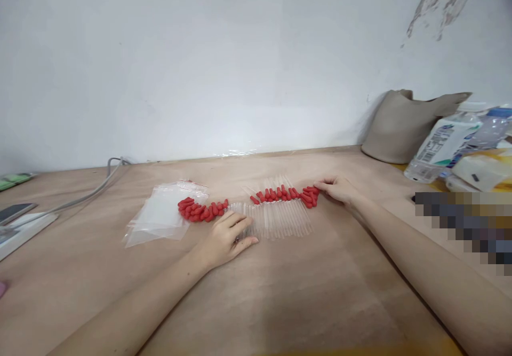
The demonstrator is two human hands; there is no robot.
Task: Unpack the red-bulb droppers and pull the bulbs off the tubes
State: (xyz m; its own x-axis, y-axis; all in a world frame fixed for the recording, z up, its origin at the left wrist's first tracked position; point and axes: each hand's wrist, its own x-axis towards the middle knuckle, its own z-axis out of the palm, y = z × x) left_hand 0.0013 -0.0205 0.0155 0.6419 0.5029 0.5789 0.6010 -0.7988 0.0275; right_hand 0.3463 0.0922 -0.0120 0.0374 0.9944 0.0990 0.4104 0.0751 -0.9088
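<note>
Droppers [276, 212] with red bulbs [280, 194] lie in row mid-table [320, 302], 2 hands squaring them. Left hand [226, 238] flat on glass ends, fingers spread; right hand [338, 189] fingers together against bulb end. Loose bulbs [200, 210] and bags [160, 214] left — bagging not begun, seemingly.

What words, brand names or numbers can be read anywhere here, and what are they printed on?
None can be read.
Bottle label: print and a barcode show, but too small and blurred to read.
Pixelated patch on the right: whatever lies there is masked.
Clear bags, droppers under the left hand and right hand, grey bag: no print visible.
</note>
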